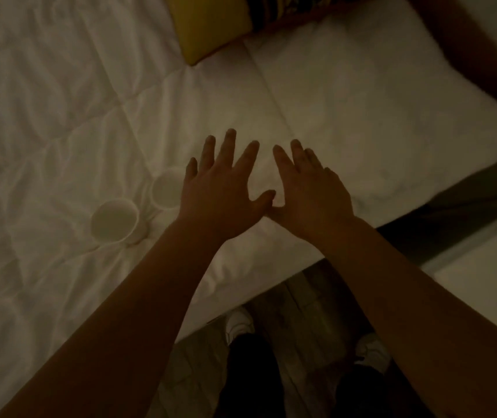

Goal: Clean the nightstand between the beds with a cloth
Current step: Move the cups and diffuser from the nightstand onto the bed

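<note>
The room is dim. My left hand [220,191] and my right hand [310,191] are stretched out side by side over a white bed [60,116], palms down, fingers straight and spread, thumbs almost touching. Neither hand holds anything. No cloth shows in this view. At the right edge a pale flat surface [488,285] stands beside the bed; I cannot tell whether it is the nightstand.
Two white cups [114,221] [166,190] stand on the quilt just left of my left hand. A white pillow [392,101] lies beyond my right hand, a yellow cushion [208,25] at the top. My shoes [239,324] are on the wood floor below.
</note>
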